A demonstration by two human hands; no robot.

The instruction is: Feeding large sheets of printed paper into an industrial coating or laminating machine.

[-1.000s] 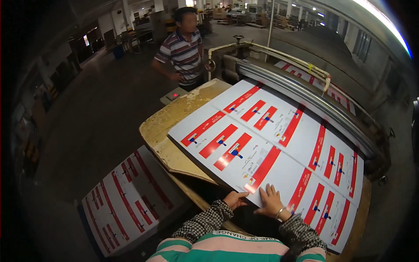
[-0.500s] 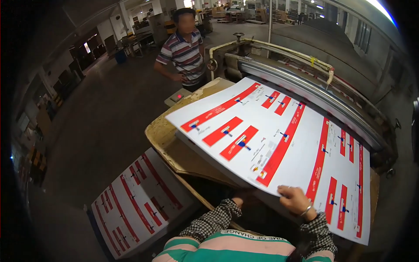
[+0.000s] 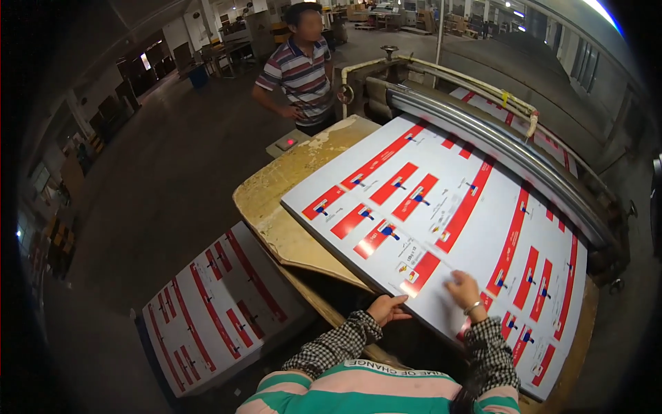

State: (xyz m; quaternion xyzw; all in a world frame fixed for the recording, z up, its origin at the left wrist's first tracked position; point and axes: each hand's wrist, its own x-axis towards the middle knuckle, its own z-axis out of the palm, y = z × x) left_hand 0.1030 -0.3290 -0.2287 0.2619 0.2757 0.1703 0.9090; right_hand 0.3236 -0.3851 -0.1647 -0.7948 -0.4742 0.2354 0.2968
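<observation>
A large stack of white printed sheets [image 3: 427, 257] with red bands lies sloping on a worn yellow board, its far edge at a metal roller [image 3: 483, 131]. My left hand [image 3: 388, 309] is at the near edge, thumb on top and fingers curled below, gripping the sheets there. Just above the near part of the top sheet is my right hand [image 3: 465, 291], a bracelet at its wrist. Its fingers look bent but are smeared by motion, and I see no sheet edge in them. Behind the roller, part of another red-banded sheet [image 3: 500, 107] shows.
A second stack of printed sheets [image 3: 207, 310] stands low at the left. The yellow board [image 3: 276, 207] juts out beside the machine. Near a small box with a red light [image 3: 288, 143] stands a person in a striped shirt [image 3: 300, 76]. A pale pipe frame [image 3: 441, 67] rises over the roller.
The sheet my right hand held by its near edge has left that hand, and a printed sheet now shows behind the roller. My left hand has come out from underneath to the stack's edge.
</observation>
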